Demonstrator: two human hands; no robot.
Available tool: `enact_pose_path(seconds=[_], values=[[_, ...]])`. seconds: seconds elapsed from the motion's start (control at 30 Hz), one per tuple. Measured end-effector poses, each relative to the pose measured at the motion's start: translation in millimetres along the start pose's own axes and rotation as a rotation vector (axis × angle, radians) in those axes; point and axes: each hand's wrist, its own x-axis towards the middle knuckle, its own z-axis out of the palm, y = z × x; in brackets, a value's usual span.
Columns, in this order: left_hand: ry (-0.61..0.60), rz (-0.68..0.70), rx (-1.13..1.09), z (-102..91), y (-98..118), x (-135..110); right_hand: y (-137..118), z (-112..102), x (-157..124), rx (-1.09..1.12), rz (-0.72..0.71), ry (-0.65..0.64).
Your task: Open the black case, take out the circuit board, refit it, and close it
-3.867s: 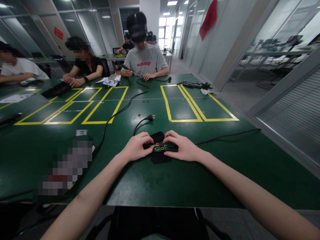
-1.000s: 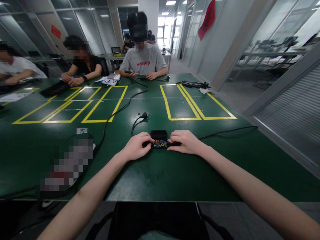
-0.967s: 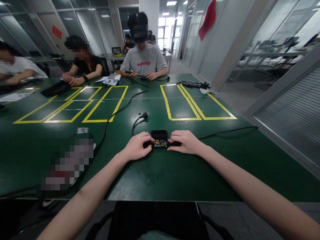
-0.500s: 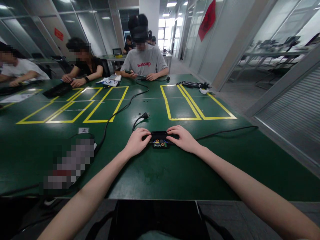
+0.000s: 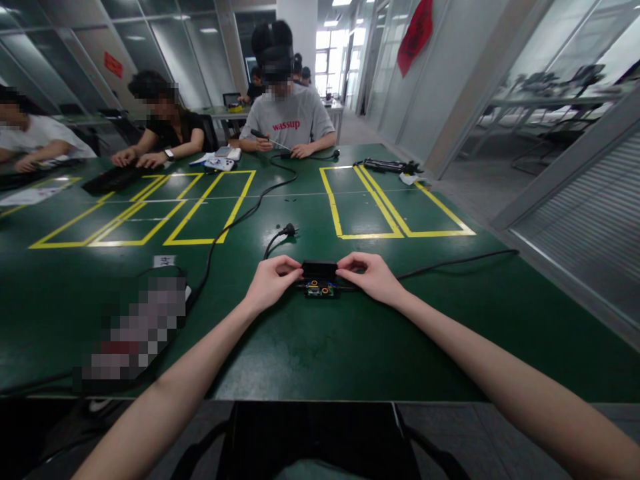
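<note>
Green table (image 5: pixel 280 353); left hand (image 5: pixel 270 283), right hand (image 5: pixel 374 277) pinching opposite ends of black cover (image 5: pixel 320 269) beside exposed circuit board (image 5: pixel 320 291)

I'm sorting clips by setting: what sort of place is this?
Probably an office workroom: glass partitions, a large green table marked with yellow tape, and an exposed circuit board.
</note>
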Motion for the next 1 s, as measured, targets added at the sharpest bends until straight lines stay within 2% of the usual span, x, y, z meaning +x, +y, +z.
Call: enact_pose_path(seconds=[0.33, 0.77, 1.0], values=[[0.006, -0.012, -0.029, 0.3, -1.4, -0.6, 1.6, -1.8, 0.2, -0.005, -0.004, -0.013], [0.029, -0.05, -0.083, 2.1, -3.3, -0.5, 3.1, -2.0, 0.9, 0.034, 0.061, -0.016], [0.009, -0.023, -0.017, 1.8, 2.0, -1.8, -3.3, -4.7, 0.4, 0.051, 0.038, -0.058]])
